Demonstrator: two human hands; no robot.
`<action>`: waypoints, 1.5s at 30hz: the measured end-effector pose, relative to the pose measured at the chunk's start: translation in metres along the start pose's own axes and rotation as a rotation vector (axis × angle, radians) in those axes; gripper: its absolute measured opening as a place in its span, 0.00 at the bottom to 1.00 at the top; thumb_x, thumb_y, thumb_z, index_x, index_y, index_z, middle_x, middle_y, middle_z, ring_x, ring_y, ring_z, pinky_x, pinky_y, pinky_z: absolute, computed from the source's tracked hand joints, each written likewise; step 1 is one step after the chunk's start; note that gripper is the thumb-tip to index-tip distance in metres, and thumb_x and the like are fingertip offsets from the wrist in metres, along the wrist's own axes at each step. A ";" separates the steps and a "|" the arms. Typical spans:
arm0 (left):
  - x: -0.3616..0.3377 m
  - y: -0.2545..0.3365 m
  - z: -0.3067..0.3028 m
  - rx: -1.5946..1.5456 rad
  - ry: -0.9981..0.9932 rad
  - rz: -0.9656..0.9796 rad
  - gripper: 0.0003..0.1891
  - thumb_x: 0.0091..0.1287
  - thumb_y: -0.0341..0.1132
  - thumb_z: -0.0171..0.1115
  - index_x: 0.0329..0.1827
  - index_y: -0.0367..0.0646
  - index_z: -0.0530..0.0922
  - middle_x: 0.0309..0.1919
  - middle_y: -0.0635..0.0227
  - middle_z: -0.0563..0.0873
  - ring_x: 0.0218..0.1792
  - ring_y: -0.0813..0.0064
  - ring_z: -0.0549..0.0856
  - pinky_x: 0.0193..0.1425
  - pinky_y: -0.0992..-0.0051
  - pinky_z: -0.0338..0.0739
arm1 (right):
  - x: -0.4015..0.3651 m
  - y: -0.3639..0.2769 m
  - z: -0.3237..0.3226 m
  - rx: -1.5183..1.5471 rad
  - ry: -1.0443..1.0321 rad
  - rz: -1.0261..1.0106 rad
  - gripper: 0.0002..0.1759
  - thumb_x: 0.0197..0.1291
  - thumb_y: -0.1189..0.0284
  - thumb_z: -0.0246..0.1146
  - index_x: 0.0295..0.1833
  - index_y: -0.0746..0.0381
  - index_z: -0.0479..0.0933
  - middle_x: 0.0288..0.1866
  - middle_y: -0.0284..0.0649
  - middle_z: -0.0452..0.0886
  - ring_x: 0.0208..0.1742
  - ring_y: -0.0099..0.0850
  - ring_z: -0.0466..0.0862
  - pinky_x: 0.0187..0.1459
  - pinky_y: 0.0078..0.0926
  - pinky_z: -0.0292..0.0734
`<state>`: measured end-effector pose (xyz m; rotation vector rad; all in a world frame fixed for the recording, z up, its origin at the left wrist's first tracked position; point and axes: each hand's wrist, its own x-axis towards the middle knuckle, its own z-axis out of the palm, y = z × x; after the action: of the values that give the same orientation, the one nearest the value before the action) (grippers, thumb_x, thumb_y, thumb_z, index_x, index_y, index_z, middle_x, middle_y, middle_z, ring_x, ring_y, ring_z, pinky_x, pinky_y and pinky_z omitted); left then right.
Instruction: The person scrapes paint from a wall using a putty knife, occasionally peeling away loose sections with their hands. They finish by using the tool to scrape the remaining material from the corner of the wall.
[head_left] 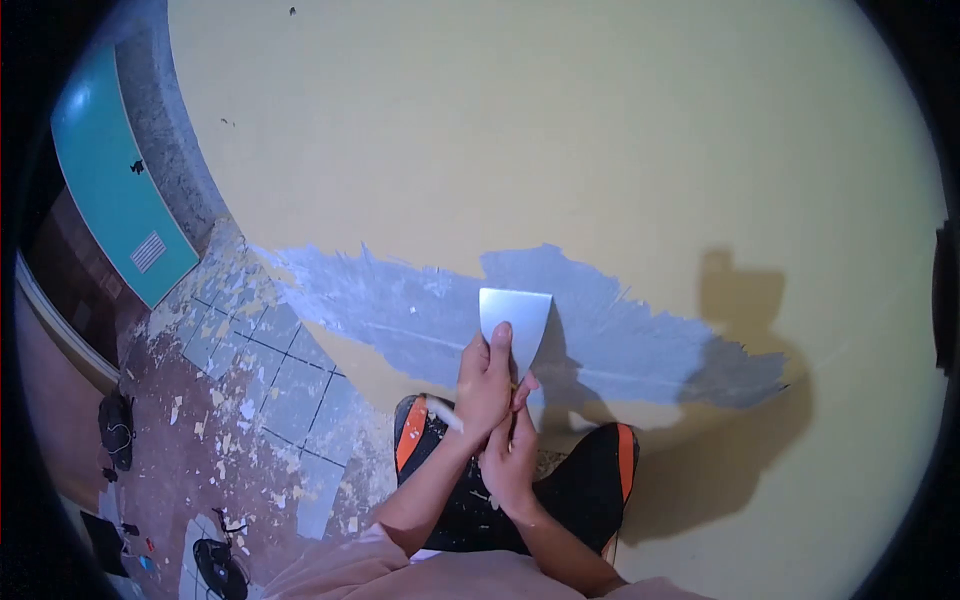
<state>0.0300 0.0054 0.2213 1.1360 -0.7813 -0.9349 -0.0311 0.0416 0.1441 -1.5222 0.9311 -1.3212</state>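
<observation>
A wide metal scraper [515,312] with its blade pointing up stands against the grey patch [400,305] of the yellow wall [560,150]. My left hand [484,385] is closed around the scraper, with the thumb lying along the blade. Below it, my right hand [512,460] wraps the lower end, and its raised fingertips show beside the blade's base. Most of the handle is hidden by the hands. Ragged edges of peeled paint border the grey patch. A pale curled strip [443,412] shows by my left wrist.
My bent knees [590,485], in black with orange stripes, are close to the wall. Paint flakes litter the tiled floor [300,375] at left. A green door panel [125,190] stands at upper left. Dark objects, one [220,568] with a cord, lie at lower left.
</observation>
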 end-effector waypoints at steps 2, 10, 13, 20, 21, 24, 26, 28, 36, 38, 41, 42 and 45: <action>0.005 0.002 -0.008 -0.050 0.005 -0.035 0.19 0.73 0.49 0.43 0.40 0.39 0.69 0.14 0.66 0.74 0.09 0.83 0.66 0.13 0.83 0.60 | 0.002 -0.010 0.001 -0.137 0.000 -0.104 0.23 0.70 0.68 0.45 0.65 0.71 0.59 0.36 0.39 0.77 0.32 0.23 0.77 0.33 0.20 0.73; 0.022 -0.005 -0.023 0.052 0.081 0.101 0.21 0.73 0.48 0.44 0.29 0.38 0.66 0.13 0.71 0.68 0.12 0.83 0.68 0.15 0.80 0.60 | 0.016 -0.031 0.015 -0.063 0.071 -0.153 0.16 0.64 0.75 0.48 0.55 0.71 0.65 0.40 0.58 0.77 0.44 0.53 0.80 0.43 0.33 0.74; 0.012 0.015 -0.020 -0.007 0.071 0.042 0.19 0.73 0.47 0.45 0.32 0.38 0.67 0.14 0.68 0.71 0.12 0.83 0.66 0.14 0.80 0.58 | 0.025 -0.048 0.011 -0.068 -0.196 0.156 0.21 0.69 0.73 0.44 0.63 0.75 0.59 0.50 0.49 0.75 0.53 0.35 0.75 0.57 0.26 0.65; 0.012 0.019 -0.023 -0.061 0.015 -0.011 0.19 0.72 0.49 0.44 0.37 0.39 0.67 0.15 0.64 0.74 0.09 0.82 0.65 0.11 0.83 0.58 | 0.008 -0.033 0.022 -0.033 -0.068 -0.011 0.21 0.69 0.74 0.44 0.63 0.75 0.59 0.44 0.49 0.76 0.48 0.33 0.78 0.49 0.26 0.71; 0.010 0.023 -0.022 -0.133 0.006 -0.023 0.19 0.72 0.49 0.45 0.37 0.39 0.67 0.15 0.63 0.74 0.08 0.82 0.65 0.11 0.83 0.58 | 0.009 -0.034 0.022 -0.050 -0.052 -0.012 0.21 0.69 0.73 0.44 0.62 0.75 0.60 0.45 0.50 0.76 0.50 0.33 0.78 0.49 0.26 0.71; 0.008 0.013 -0.025 -0.135 0.011 -0.032 0.19 0.72 0.49 0.45 0.36 0.39 0.67 0.15 0.64 0.74 0.08 0.82 0.65 0.12 0.84 0.58 | 0.006 -0.029 0.020 -0.024 -0.073 0.021 0.21 0.69 0.72 0.45 0.61 0.75 0.61 0.46 0.53 0.77 0.52 0.36 0.78 0.49 0.27 0.71; 0.010 0.017 -0.029 -0.137 0.025 -0.048 0.19 0.73 0.49 0.44 0.38 0.39 0.68 0.15 0.64 0.74 0.08 0.82 0.65 0.12 0.84 0.58 | 0.012 -0.029 0.030 -0.033 0.022 -0.095 0.13 0.65 0.74 0.48 0.52 0.70 0.66 0.40 0.55 0.77 0.47 0.50 0.79 0.44 0.34 0.72; 0.008 0.019 -0.031 -0.127 0.033 -0.075 0.19 0.73 0.49 0.44 0.40 0.39 0.68 0.15 0.64 0.74 0.08 0.82 0.65 0.12 0.84 0.58 | 0.011 -0.030 0.029 -0.032 -0.006 -0.081 0.13 0.65 0.74 0.49 0.51 0.70 0.67 0.40 0.55 0.77 0.47 0.49 0.80 0.44 0.33 0.72; 0.009 0.014 -0.020 -0.272 0.082 -0.062 0.20 0.72 0.52 0.43 0.38 0.40 0.68 0.14 0.66 0.73 0.08 0.81 0.65 0.12 0.82 0.58 | 0.025 -0.043 -0.001 -0.236 -0.220 0.062 0.18 0.66 0.75 0.46 0.58 0.72 0.66 0.43 0.52 0.77 0.47 0.35 0.78 0.48 0.30 0.71; 0.006 0.005 -0.013 -0.501 0.192 -0.141 0.21 0.71 0.54 0.43 0.37 0.42 0.67 0.15 0.67 0.73 0.10 0.81 0.66 0.13 0.82 0.60 | 0.030 -0.046 -0.024 -0.257 -0.322 0.057 0.12 0.66 0.70 0.50 0.51 0.65 0.68 0.33 0.59 0.77 0.39 0.55 0.79 0.34 0.42 0.72; -0.002 -0.021 -0.004 -0.769 0.199 -0.235 0.18 0.70 0.53 0.46 0.36 0.46 0.66 0.18 0.67 0.73 0.11 0.79 0.68 0.14 0.80 0.63 | 0.026 -0.040 -0.067 -0.152 -0.519 0.268 0.17 0.68 0.69 0.50 0.57 0.65 0.66 0.30 0.43 0.77 0.26 0.35 0.78 0.26 0.28 0.70; -0.003 -0.023 0.002 -0.833 0.198 -0.242 0.17 0.70 0.52 0.47 0.36 0.47 0.66 0.18 0.67 0.74 0.11 0.79 0.68 0.14 0.80 0.64 | 0.026 -0.040 -0.080 0.003 -0.553 0.395 0.18 0.69 0.68 0.49 0.60 0.65 0.66 0.29 0.36 0.76 0.22 0.24 0.75 0.23 0.21 0.68; -0.005 -0.021 0.037 -0.880 0.177 -0.225 0.18 0.68 0.54 0.50 0.35 0.48 0.66 0.19 0.66 0.75 0.12 0.78 0.71 0.15 0.80 0.65 | 0.034 -0.053 -0.113 0.102 -0.471 0.491 0.19 0.67 0.68 0.51 0.61 0.65 0.66 0.28 0.32 0.72 0.23 0.16 0.71 0.22 0.13 0.64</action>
<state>-0.0091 -0.0073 0.2095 0.5131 -0.0471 -1.1771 -0.1380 0.0105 0.2097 -1.3297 0.8407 -0.6134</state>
